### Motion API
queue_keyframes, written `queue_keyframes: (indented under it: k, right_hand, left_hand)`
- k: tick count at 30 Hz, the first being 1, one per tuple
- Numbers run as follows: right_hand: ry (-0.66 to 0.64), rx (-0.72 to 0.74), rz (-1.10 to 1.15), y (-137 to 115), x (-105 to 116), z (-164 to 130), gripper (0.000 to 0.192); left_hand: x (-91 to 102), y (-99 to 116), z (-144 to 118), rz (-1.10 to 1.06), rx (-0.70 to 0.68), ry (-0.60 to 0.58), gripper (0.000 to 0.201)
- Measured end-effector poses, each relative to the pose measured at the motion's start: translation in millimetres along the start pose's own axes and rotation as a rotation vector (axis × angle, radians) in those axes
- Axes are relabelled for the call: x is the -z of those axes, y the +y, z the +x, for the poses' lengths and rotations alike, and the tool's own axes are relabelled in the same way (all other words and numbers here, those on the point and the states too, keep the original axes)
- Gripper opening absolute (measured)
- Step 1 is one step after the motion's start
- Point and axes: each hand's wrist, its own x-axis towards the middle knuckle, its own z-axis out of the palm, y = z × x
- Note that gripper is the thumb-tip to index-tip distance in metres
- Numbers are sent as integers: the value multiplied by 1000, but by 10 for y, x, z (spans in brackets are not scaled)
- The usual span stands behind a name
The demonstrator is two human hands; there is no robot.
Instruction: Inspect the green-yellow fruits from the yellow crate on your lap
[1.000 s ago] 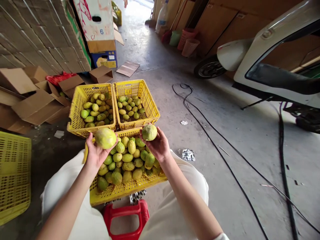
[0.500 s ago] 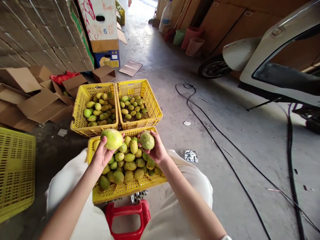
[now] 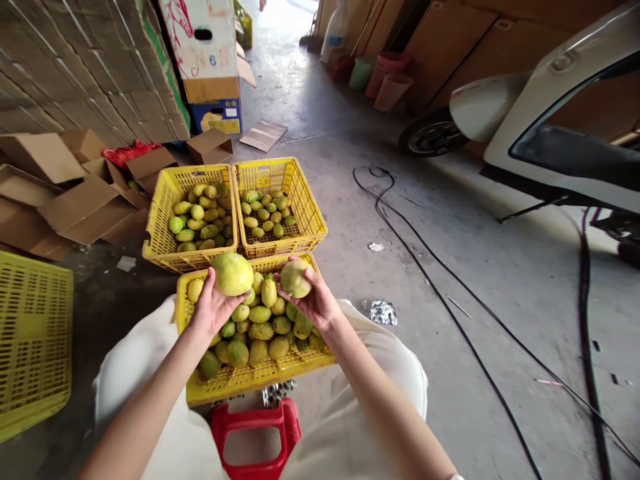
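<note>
My left hand (image 3: 213, 301) holds a large, smooth yellow-green oval fruit (image 3: 233, 274), with the fingers under it and the thumb at its side. A smaller, rounder, duller green fruit (image 3: 295, 278) is in the grip of my right hand (image 3: 315, 300). Both fruits are raised above the near yellow plastic crate (image 3: 260, 382), which holds many more green and yellow fruits (image 3: 261, 331). Just beyond stand two yellow crates side by side: the left crate (image 3: 163, 220) is fuller, and the right crate (image 3: 310, 207) has smaller fruits on its bottom.
A red stool (image 3: 255, 463) is between my knees. Another yellow crate (image 3: 35, 347) stands at far left, near loose cardboard boxes (image 3: 85, 207). Black cables (image 3: 450, 303) cross the floor on the right, below a parked white scooter (image 3: 510, 123). Crumpled foil (image 3: 383, 313) lies beside my right knee.
The fruit in my left hand has shifted slightly right and turned, and the hand now cups it from below. My right hand has turned its fruit, showing a smoother side.
</note>
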Motion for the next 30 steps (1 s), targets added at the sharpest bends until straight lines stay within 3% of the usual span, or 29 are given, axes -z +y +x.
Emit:
queue_keyframes:
  k: [2,5,8,15,18,25,30]
  right_hand:
    - [20,-72,-48,67,-28,1,51]
    - [72,-168,-83,161,-66,21,46]
    - [34,-215,-15,190,-85,36,47]
    - [-87,-107,-5,117,-56,10,53]
    - [-37,-92,79,96,-8,36,47]
    - [93,-177,130,94,37,129,32]
    - [75,-155,152,88,-20,102,19]
  left_hand:
    - [11,-7,9,-30,-13,38,37]
    - [16,19,10,-76,-5,-13,36]
    - [7,48,10,-91,13,-41,39]
    - [-33,99,-50,-112,-55,-35,41]
    - [-23,105,-59,-93,-47,-96,40]
    - [41,-20,-43,-60,74,-90,50]
    - [16,-49,-76,-57,91,-48,49]
